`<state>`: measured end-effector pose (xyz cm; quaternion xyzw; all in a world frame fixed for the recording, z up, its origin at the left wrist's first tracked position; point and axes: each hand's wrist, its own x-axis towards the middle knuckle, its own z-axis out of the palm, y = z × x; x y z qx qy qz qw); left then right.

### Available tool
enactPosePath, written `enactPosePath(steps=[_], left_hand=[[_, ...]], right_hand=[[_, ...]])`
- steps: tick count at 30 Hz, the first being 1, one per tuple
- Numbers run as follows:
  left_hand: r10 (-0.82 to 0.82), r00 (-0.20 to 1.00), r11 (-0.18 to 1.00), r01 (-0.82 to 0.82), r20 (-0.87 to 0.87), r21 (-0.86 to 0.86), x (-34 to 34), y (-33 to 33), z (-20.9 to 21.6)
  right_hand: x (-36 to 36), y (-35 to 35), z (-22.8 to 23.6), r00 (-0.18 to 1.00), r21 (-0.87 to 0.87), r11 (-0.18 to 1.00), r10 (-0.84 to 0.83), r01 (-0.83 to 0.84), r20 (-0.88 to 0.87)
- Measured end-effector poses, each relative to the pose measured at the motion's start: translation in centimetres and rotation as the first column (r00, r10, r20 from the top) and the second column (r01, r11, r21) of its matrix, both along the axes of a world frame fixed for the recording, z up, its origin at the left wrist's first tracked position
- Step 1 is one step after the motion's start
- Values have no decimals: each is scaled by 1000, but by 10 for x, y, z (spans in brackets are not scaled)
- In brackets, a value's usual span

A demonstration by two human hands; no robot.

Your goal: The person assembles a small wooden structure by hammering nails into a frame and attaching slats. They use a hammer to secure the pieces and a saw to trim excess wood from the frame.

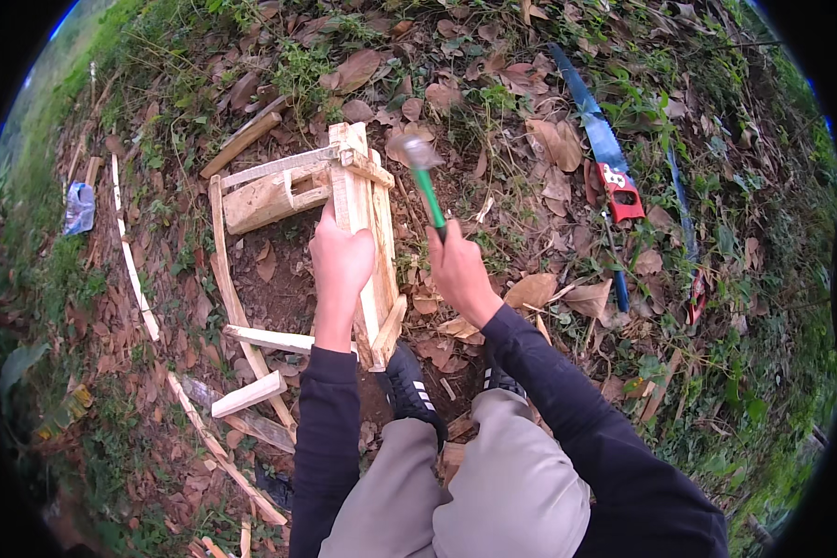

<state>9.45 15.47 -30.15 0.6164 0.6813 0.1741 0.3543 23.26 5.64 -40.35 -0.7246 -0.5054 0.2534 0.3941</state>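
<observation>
Left hand: the left hand comes up from a dark sleeve, forearm pointing almost straight away from the body; its fingers are closed on the frame's edge, one digit stretched forward, the other tips mostly hidden.
Right hand: the right hand reaches in slantwise, forearm running forward and leftward; its fingers are wrapped fully round the hammer's dark grip.
Hammer: the hammer rises out of the right fingers, long axis pointing away from the body and tilted slightly left, its head blurred and apart from the frame.
Frame: the wooden frame is under the left fingers and just left of the right ones; its thick post runs lengthwise away from the body, far end leaning slightly left, while its rails extend leftward past the left fingers.
Shoes: the left shoe is below the left fingers, beside the post's near end.
Blue handle: the blue handle lies well right of the right fingers.
Saw: the red-handled saw lies farther right and forward, blade pointing away.
Bag: the clear plastic lies far left of the left fingers.
</observation>
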Motion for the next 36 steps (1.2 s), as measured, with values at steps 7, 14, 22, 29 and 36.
enactPosePath(steps=[7, 14, 22, 29, 36], left_hand=[[38, 999, 999, -38, 31, 4, -19, 4, -7], [31, 998, 1000, -31, 47, 2, -17, -2, -8], [41, 999, 999, -41, 18, -1, -17, 3, -4], [32, 998, 999, -35, 61, 40, -39, 6, -17], [44, 998, 999, -45, 49, 15, -28, 5, -15]], right_hand=[[-9, 4, 19, 991, 93, 992, -69, 80, -114], [-13, -6, -22, 998, -173, 985, 28, -17, 60], [-29, -5, -1, 995, -65, 998, -6, -1, -103], [-20, -15, 3, 966, -36, 993, -117, 111, -232], [-25, 10, 2, 975, -25, 1000, -1, -5, -224]])
